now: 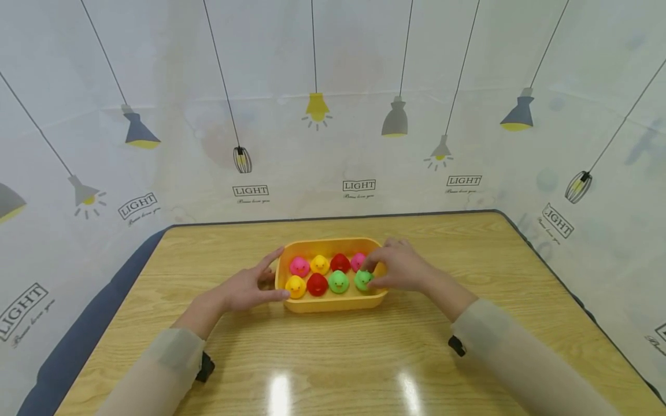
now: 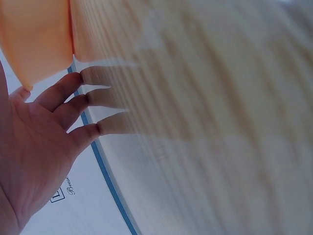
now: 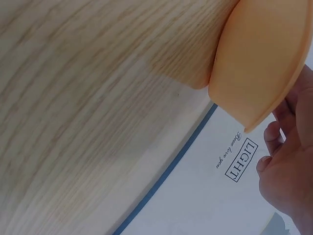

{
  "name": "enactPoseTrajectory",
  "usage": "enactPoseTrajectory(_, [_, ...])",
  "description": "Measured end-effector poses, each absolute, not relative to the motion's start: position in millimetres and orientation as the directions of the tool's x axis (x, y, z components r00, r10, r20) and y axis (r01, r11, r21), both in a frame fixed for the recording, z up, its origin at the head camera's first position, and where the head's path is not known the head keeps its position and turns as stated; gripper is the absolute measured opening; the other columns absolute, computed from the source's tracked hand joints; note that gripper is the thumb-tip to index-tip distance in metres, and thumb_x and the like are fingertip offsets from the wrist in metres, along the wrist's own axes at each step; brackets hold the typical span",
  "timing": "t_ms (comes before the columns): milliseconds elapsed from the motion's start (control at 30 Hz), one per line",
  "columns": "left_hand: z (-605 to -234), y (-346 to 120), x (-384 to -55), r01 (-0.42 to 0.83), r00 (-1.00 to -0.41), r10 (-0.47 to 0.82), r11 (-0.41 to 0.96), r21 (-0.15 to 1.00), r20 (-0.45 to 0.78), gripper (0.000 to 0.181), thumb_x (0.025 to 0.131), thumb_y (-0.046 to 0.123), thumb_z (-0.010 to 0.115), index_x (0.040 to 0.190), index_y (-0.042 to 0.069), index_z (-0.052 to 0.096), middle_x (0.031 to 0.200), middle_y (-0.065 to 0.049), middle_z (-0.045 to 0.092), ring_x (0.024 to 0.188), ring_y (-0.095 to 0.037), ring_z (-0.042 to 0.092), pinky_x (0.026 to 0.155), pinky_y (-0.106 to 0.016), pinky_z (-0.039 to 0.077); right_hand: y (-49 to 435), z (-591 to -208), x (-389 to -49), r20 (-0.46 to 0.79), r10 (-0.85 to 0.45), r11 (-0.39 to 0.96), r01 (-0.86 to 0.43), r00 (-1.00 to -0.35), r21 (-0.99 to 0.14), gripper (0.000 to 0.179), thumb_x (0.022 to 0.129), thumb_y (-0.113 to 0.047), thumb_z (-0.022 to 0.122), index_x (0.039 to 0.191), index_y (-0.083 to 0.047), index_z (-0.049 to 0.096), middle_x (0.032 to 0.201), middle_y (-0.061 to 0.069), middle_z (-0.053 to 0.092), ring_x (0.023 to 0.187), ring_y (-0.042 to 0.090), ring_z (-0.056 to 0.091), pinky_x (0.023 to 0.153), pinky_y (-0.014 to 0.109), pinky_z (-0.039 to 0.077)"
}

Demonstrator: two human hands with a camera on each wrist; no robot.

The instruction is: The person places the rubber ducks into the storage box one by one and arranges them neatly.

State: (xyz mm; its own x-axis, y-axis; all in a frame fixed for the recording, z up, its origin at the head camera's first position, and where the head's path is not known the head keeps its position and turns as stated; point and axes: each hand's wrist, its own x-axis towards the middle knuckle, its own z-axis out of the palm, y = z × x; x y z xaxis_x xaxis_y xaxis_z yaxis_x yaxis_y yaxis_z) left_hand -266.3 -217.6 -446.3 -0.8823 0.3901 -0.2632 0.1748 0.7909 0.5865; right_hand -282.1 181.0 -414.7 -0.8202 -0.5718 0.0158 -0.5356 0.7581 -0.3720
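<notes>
An orange plastic basket (image 1: 333,305) holds two rows of small toy ducks in pink, yellow, red and green. At its left end, my left hand (image 1: 244,289) rests with thumb and fingers spread along the rim. The left wrist view shows the other fingers of that hand (image 2: 46,132) stretched toward the tabletop beside the basket wall (image 2: 36,39). My right hand (image 1: 400,267) reaches over the right end, thumb and forefinger pinching the front-right green duck (image 1: 362,280). In the right wrist view its remaining fingers (image 3: 273,138) curl outside the rim, and the duck is hidden.
The basket stands on a wood-grain table (image 1: 322,352) toward its far side. A pale curtain (image 1: 354,150) printed with lamps and lettering surrounds the table's back and sides. Dark edging (image 1: 333,218) runs along the table's far edge.
</notes>
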Motion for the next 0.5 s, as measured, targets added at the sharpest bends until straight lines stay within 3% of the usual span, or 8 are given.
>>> enactPoseTrajectory(500, [-448.9,-219.9,-266.4,0.193,-0.883,0.403,0.778,0.598,-0.240,0.111,0.093,0.078,0.071,0.175,0.051,0.000,0.169,-0.023,0.050,0.154,-0.055,0.047,0.126,-0.079,0.030,173.9,-421.3,-287.7,0.009,-0.582,0.770,-0.554,-0.813,-0.316,0.027,0.086,-0.036,0.096,0.108,-0.028,0.083,0.098,-0.018,0.078,0.097,0.018,0.050,0.093,0.044,0.031])
